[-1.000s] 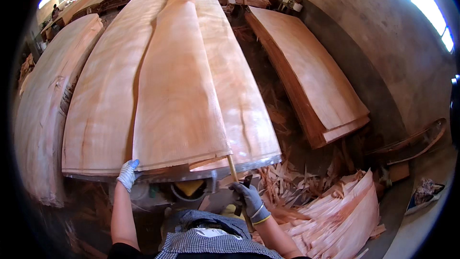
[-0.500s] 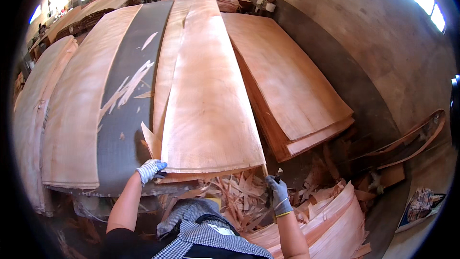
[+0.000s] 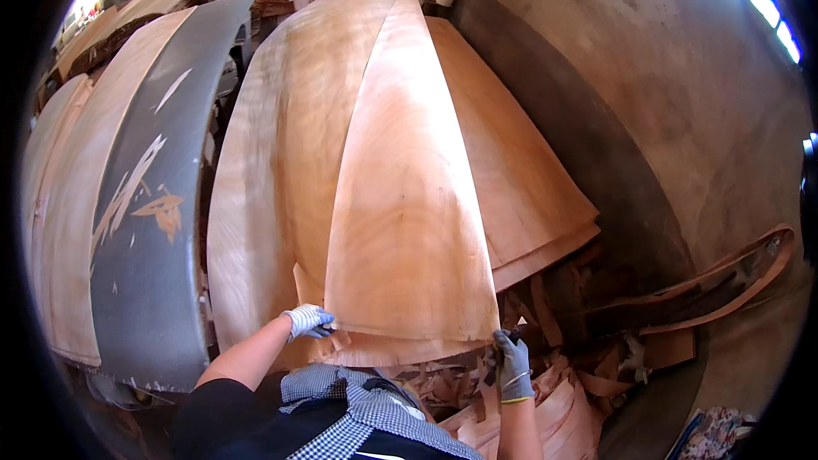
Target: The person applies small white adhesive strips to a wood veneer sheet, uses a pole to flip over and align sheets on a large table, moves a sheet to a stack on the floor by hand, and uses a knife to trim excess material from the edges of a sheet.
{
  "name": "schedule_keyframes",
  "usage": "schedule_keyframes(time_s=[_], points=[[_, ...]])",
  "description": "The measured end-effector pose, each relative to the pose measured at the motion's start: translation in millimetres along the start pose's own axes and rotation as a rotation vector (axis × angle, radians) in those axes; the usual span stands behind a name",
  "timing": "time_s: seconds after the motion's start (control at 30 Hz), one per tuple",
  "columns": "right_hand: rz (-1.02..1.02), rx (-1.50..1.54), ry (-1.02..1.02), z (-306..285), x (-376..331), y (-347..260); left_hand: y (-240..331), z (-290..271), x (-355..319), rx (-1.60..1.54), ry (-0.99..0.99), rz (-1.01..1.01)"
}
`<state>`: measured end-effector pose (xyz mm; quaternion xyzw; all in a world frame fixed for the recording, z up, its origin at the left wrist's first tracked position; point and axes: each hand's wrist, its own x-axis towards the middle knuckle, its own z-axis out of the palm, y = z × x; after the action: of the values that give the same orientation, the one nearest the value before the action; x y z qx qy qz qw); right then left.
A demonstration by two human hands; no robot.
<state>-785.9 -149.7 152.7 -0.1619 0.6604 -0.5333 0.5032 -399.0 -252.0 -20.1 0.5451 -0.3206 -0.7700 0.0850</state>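
Note:
A long, pale reddish wood veneer sheet (image 3: 409, 247) stretches away in front of me, narrowing toward its far end. My left hand (image 3: 311, 321), in a striped grey-white glove with bluish fingertips, grips its near left corner. At the near right corner, my right hand (image 3: 514, 366) is closed, also gloved in grey. A small dark tool with a pale pointed tip (image 3: 522, 322) sticks up from that hand; it looks like a knife, but its handle is mostly hidden. Beneath the held sheet lies a wider veneer sheet (image 3: 256, 179), with a torn strip by my left hand.
A grey board (image 3: 158, 230) with loose splinters lies left, beside more veneer (image 3: 72, 264). Another veneer stack (image 3: 520, 170) rests to the right along the wall (image 3: 682, 77). Veneer scraps (image 3: 554, 413) heap by my right forearm. A curved strip (image 3: 724, 298) juts out farther right.
The held veneer sheet and both hands have shifted rightward. A wider sheet now spreads out on the left beneath it, past the grey board's right edge. My view has turned right.

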Motion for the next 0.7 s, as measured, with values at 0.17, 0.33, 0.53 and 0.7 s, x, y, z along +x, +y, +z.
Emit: schedule_keyframes(time_s=[0.17,0.33,0.53,0.7], points=[[0.051,0.082,0.002,-64.6,58.9,-43.3,50.1,76.9,79.0,0.129,-0.074,-0.046],[0.073,0.134,0.013,-152.3,135.9,-74.3,92.9,172.3,150.2,0.175,-0.070,-0.056],[0.084,0.067,0.003,-232.7,227.7,-131.6,139.5,273.2,232.3,0.206,0.015,0.013],[-0.048,-0.076,0.101,-269.9,300.5,-175.8,194.6,331.1,289.4,0.174,0.015,0.067]])
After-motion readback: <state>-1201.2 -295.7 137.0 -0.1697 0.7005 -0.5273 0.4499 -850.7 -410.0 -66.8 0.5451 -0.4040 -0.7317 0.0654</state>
